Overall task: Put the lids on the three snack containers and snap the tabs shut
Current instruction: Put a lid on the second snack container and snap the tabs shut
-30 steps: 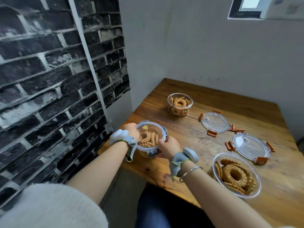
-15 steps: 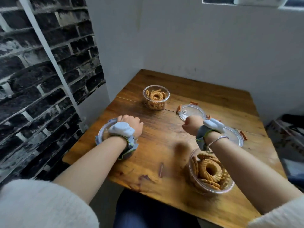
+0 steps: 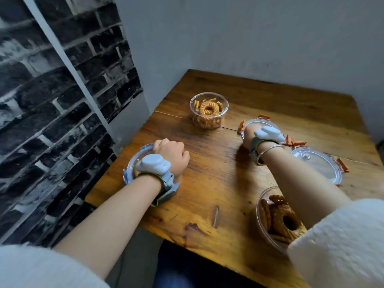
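The table (image 3: 209, 183) is varnished wood — glossy, grain showing, scuffed near the front edge. The far container (image 3: 208, 110) and loose lid (image 3: 315, 166) look like clear, shiny plastic, the tabs (image 3: 342, 164) matt orange. The sleeve (image 3: 340, 242) seems fuzzy white cloth — blurred.

Orange-tabbed clear lids (image 3: 315, 167), golden-brown snacks (image 3: 208, 108), honey-brown wooden table (image 3: 218, 175), black brick-patterned wall (image 3: 62, 84).

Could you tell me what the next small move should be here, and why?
Probably close the right hand on the small orange-tabbed lid beneath it and carry it to the open small container at the back. That container has no lid, the lid lies flat on the table, and the hand already rests on it.
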`<action>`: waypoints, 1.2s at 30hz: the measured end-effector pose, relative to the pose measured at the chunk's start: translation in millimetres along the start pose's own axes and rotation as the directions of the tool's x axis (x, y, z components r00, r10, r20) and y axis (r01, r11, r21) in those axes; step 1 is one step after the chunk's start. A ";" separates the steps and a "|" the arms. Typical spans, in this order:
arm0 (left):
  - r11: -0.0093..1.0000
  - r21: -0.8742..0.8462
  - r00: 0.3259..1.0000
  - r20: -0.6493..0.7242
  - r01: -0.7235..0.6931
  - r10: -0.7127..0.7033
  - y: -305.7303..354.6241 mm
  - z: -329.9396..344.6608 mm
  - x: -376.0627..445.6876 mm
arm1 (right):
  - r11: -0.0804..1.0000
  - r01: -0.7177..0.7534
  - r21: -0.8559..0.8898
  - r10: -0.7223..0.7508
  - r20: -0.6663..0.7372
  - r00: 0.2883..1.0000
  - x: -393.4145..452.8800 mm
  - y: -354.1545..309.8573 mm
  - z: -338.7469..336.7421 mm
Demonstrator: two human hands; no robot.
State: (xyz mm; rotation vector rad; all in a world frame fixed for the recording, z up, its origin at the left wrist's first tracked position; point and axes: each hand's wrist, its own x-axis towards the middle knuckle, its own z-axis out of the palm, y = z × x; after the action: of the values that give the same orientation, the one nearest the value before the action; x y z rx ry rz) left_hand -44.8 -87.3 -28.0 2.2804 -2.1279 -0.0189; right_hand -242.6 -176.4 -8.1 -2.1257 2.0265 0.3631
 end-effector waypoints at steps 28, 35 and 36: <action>0.877 -0.439 0.948 0.315 0.194 -0.052 102.8 -22.7 -98.3 | -0.362 0.194 0.912 -0.228 -0.288 0.930 -167.6 103.6 11.5; 0.178 -0.969 0.981 0.153 0.172 -0.120 95.8 -38.5 -106.0 | -0.443 0.119 0.888 -0.207 -0.231 0.951 -173.8 60.9 29.2; 0.183 -0.969 0.981 0.143 0.166 -0.129 96.3 -38.0 -107.8 | -0.399 0.126 0.908 -0.193 -0.217 0.957 -175.3 55.8 30.6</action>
State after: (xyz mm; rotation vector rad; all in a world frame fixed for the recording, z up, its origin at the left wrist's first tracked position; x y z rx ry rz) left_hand -147.4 13.9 11.7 1.5265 -1.1098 -1.1014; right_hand -306.8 -3.2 17.2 -0.9316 0.8297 -1.1121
